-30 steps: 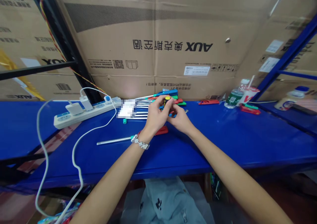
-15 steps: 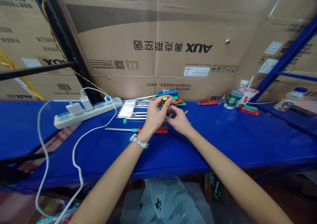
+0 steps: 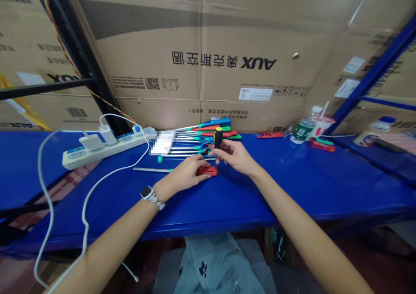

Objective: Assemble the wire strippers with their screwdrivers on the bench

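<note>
My left hand [image 3: 186,175] rests on the blue shelf [image 3: 292,185] and grips the red handle [image 3: 208,171] of a long screwdriver whose metal shaft [image 3: 151,169] sticks out to the left. My right hand [image 3: 236,155] holds a small black-and-yellow screwdriver [image 3: 218,139] upright, its tip pointing down at the red handle. Behind both hands lies a pile of screwdrivers [image 3: 208,131] with blue, green and red handles.
A white power strip [image 3: 97,149] with plugged chargers and a trailing white cable [image 3: 84,198] lies at the left. A water bottle [image 3: 303,128], a paper cup with straw [image 3: 320,125] and red tools [image 3: 271,134] stand at the right. Large cardboard boxes [image 3: 211,56] back the shelf.
My left hand let go of the small black-and-yellow screwdriver and dropped onto the red handle on the shelf. My right hand now holds the small screwdriver alone, upright.
</note>
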A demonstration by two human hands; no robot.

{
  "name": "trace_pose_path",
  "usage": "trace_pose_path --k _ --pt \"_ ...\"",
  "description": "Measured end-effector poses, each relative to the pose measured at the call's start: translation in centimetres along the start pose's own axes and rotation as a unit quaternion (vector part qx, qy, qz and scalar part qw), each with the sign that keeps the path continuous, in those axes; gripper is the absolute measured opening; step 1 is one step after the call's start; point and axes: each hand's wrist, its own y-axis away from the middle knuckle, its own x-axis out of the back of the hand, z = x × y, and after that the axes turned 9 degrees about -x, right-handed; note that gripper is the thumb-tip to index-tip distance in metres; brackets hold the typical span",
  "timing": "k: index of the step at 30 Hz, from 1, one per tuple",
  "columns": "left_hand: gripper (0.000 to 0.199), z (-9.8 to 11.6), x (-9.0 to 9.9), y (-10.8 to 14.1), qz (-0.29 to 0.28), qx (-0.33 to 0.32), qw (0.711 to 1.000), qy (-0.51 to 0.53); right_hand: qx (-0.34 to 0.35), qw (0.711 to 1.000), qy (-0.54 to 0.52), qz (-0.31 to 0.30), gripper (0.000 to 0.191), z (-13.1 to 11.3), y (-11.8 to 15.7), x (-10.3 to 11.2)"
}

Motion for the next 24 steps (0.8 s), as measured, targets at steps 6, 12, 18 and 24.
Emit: trace_pose_path --k 6,12,18,24 --pt "0.029 -0.7 -1.0 0.1 0.017 0.006 0.999 0.039 -0.002 0.999 0.007 0.047 0.041 0.0 -0.2 -0.8" --pt "0.027 -0.8 -1.5 0.4 0.031 0.02 0.999 0.03 -0.014 0.989 -0.025 0.146 0.046 0.9 0.4 -1.8" --pt "0.029 0.2 -1.4 0.4 0.026 0.02 0.999 0.01 -0.003 0.977 -0.019 0.211 0.048 -0.6 0.3 -1.6" --pt "0.042 1.4 0.6 1.7 0.008 0.026 0.997 -0.079 -0.077 0.966 0.19 0.157 0.045 -0.1 3.4 0.9"
